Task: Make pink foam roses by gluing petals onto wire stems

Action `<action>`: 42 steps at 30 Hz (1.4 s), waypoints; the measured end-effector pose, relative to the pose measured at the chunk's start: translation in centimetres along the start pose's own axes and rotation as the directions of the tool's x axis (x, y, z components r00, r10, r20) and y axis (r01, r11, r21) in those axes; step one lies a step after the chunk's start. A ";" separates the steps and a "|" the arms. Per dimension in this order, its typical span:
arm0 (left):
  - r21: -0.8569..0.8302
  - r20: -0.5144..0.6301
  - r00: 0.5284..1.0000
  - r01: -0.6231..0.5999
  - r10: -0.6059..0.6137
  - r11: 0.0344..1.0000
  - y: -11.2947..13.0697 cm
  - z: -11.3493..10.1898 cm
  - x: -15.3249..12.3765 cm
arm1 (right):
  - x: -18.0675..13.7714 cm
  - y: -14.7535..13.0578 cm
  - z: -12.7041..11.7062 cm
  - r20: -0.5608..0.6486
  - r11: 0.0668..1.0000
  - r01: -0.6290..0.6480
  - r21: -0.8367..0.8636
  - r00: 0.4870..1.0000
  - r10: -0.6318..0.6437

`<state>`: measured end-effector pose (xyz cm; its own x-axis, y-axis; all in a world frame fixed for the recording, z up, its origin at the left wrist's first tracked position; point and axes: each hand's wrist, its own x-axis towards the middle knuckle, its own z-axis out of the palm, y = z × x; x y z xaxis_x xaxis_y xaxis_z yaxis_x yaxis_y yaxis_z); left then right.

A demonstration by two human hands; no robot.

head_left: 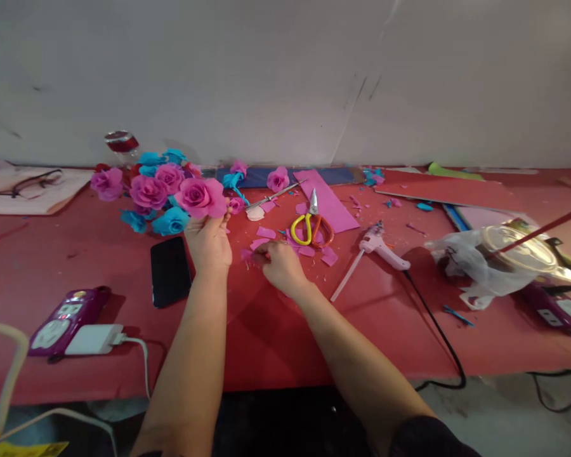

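Note:
My left hand (209, 244) is closed beneath a large pink paper rose (200, 198), its fingers gathered at the flower's base. Behind that rose, a bunch of pink, blue and red paper roses (150, 192) stands to the left. My right hand (283, 266) is low over the table, fingers pinched together beside pink paper petals (266, 233); what they hold, if anything, is hidden. Just beyond it lie scissors (311, 222) with yellow and orange handles, resting on petals and near a pink paper sheet (330, 206).
On the red table (276, 343), a glue gun (383, 247) with a black cord lies to the right. A phone (170, 271) and a purple power strip (69, 320) are at the left. A plastic bag (480, 266) sits far right; eyeglasses (23, 184) far left.

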<state>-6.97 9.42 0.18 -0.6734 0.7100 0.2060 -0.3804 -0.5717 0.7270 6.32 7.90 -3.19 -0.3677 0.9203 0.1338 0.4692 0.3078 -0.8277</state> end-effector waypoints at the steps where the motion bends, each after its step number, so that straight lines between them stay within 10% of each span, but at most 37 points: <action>1: 0.012 0.004 1.000 0.003 -0.003 1.000 0.0 0.1 -0.2 | 0.3 0.2 -0.5 -0.022 0.994 -0.029 0.107 0.999 0.032; 10: 0.223 -0.009 0.996 0.088 -0.088 0.971 -1.5 1.0 -2.5 | 1.0 0.1 -2.8 -0.117 0.901 0.012 0.434 0.992 0.043; 23: 0.141 -0.045 0.986 0.164 -0.160 0.976 -1.3 2.3 -4.3 | 0.0 -0.8 -2.9 -0.375 0.968 0.164 -0.191 0.899 -0.226; 28: 0.249 0.011 0.996 0.079 -0.085 0.965 -1.9 2.0 -4.1 | 0.5 -0.9 -2.7 -0.319 0.927 0.087 0.365 0.947 0.037; 32: 0.221 -0.010 0.996 0.083 -0.083 0.972 -1.9 2.0 -4.2 | 0.4 -1.7 -2.4 -0.089 0.572 -0.055 0.818 0.971 0.222; 42: 0.112 -0.093 0.985 0.154 -0.144 0.982 -1.6 2.0 -3.7 | 0.6 -1.7 -2.1 -0.157 0.448 0.029 0.894 0.955 0.252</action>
<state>-2.57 8.53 -0.45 -0.6674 0.7437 0.0371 -0.4064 -0.4055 0.8188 7.01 8.41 -0.53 -0.1067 0.9943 0.0050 -0.5179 -0.0513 -0.8539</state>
